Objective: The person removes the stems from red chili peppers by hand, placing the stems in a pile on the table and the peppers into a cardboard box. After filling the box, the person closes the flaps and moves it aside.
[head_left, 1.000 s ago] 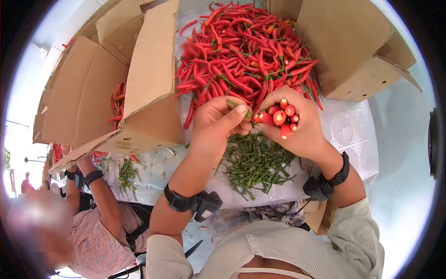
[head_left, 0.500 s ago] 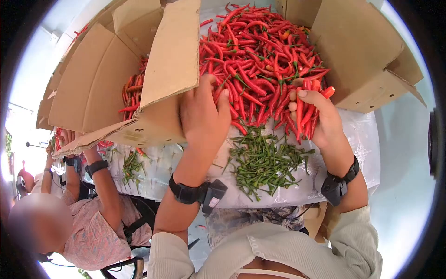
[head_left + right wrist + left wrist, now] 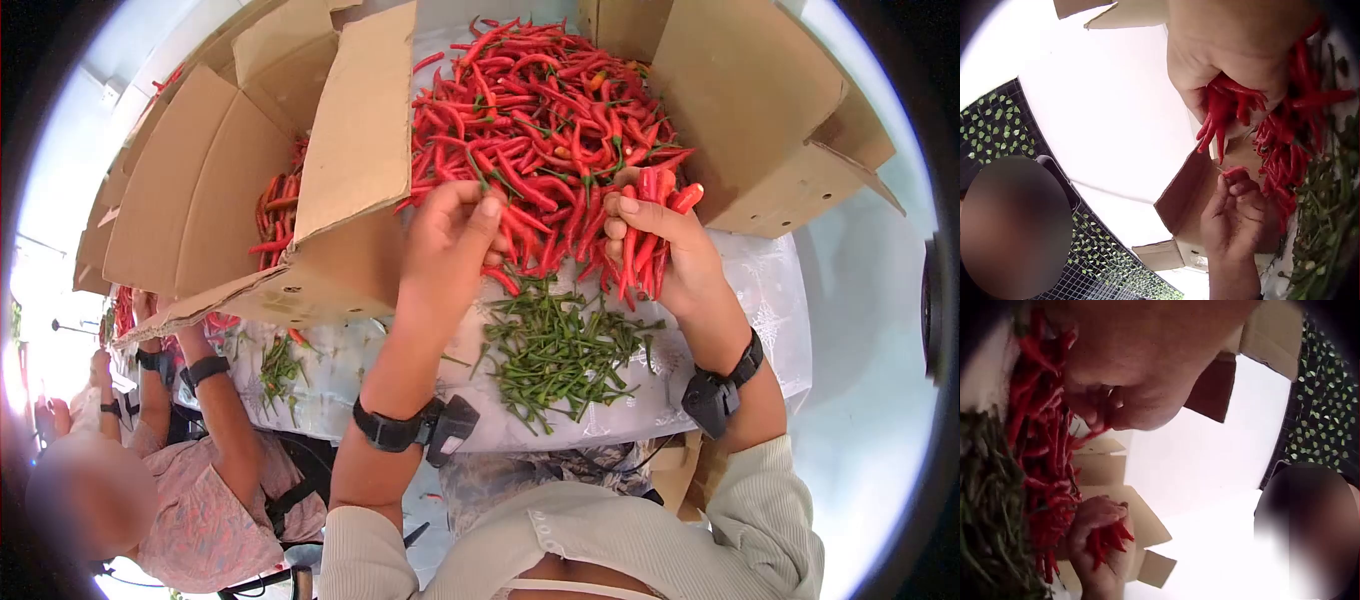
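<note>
My left hand (image 3: pixel 445 255) pinches a red chili (image 3: pixel 510 215) near its green stem, thumb against fingers, at the lower left of the chili heap (image 3: pixel 540 120). In the right wrist view the left hand (image 3: pixel 1235 219) shows a red chili (image 3: pixel 1235 171) at its fingertips. A bunch of several red chilies (image 3: pixel 645 240) sits in my right hand (image 3: pixel 690 265), the fingers curled round it. The left wrist view shows that bunch (image 3: pixel 1109 540) in the right hand (image 3: pixel 1097 550) too. Green stems (image 3: pixel 560 350) lie piled below both hands.
Cardboard boxes stand left (image 3: pixel 345 260) and right (image 3: pixel 750 130) of the heap, the left one's flap close to my left hand. More chilies (image 3: pixel 278 215) show beyond that box. Another person (image 3: pixel 215 500) sits at the left, with a small stem pile (image 3: pixel 280 370) nearby.
Both hands have moved apart since the first frame, the right one turning its bunch. The left hand no longer holds the green stem and, over the last half second, has come up off the heap with a chili.
</note>
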`<state>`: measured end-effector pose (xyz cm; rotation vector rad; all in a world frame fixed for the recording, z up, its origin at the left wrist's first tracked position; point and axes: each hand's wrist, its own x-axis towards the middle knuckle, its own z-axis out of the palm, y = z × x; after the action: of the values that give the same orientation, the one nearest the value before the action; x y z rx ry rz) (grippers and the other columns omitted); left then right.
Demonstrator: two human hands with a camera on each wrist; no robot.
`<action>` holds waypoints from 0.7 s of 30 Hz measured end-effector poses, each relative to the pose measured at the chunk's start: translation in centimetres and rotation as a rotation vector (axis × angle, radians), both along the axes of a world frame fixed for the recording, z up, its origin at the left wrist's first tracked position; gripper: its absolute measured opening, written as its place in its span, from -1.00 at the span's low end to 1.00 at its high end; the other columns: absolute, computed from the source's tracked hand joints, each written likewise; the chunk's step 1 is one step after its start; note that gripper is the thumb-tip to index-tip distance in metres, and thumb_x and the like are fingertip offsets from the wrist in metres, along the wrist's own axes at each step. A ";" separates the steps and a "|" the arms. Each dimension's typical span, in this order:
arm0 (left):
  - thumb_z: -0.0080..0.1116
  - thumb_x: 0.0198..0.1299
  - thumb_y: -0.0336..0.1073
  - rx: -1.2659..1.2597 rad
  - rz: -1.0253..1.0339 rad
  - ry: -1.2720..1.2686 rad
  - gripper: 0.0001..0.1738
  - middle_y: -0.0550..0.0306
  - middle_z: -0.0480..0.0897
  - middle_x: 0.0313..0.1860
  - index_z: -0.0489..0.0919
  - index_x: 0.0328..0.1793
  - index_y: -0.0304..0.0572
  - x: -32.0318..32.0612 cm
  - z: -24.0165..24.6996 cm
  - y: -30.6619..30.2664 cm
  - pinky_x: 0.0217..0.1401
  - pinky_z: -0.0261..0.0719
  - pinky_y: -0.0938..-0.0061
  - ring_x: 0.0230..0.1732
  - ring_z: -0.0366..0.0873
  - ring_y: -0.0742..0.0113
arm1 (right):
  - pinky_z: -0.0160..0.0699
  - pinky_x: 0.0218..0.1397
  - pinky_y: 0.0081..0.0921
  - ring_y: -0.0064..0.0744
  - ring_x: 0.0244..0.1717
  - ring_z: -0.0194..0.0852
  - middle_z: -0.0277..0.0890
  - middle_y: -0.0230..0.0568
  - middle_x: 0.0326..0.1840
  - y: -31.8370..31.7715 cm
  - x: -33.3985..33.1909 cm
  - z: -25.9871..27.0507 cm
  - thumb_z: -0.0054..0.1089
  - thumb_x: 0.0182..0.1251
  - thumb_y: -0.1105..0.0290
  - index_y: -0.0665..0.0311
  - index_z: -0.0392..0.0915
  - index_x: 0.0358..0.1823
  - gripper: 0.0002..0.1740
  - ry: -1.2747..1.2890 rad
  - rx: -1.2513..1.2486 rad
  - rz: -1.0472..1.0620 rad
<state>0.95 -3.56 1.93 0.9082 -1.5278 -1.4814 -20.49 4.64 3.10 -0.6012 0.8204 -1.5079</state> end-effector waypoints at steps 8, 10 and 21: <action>0.18 0.32 -0.36 0.311 -0.286 0.192 -0.81 0.25 0.58 -0.21 0.51 0.01 -0.18 -1.3 0.2 1.9 -0.27 0.54 0.64 -0.26 0.55 0.54 | 0.66 -0.15 -0.46 -0.50 -0.20 0.59 0.56 -0.28 -0.23 0.1 0.9 -0.2 0.37 0.18 0.51 0.29 0.41 0.00 -0.61 0.466 -0.083 0.022; 0.19 0.31 -0.39 0.246 -0.257 0.188 -0.83 0.23 0.57 -0.18 0.52 -0.01 -0.20 -1.7 0.1 2.2 -0.26 0.54 0.63 -0.23 0.53 0.55 | 0.64 -0.11 -0.51 -0.56 -0.18 0.58 0.56 -0.34 -0.22 -0.1 0.6 -1.2 0.46 0.14 0.46 0.29 0.43 -0.03 -0.58 0.664 -0.143 0.031; 0.27 0.23 -0.48 0.014 -0.280 0.148 -0.83 0.20 0.59 -0.18 0.57 -0.08 -0.31 -1.5 -0.3 2.8 -0.13 0.54 0.60 -0.17 0.56 0.52 | 0.44 -0.17 -0.64 -0.68 -0.26 0.43 0.48 -0.46 -0.33 1.0 1.6 0.5 0.52 -0.05 0.48 0.25 0.50 -0.20 -0.61 0.775 -0.103 0.077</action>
<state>-0.54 -0.73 1.60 0.5944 -1.5832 -1.7179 -18.85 5.62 3.61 -1.3198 1.2844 -1.2414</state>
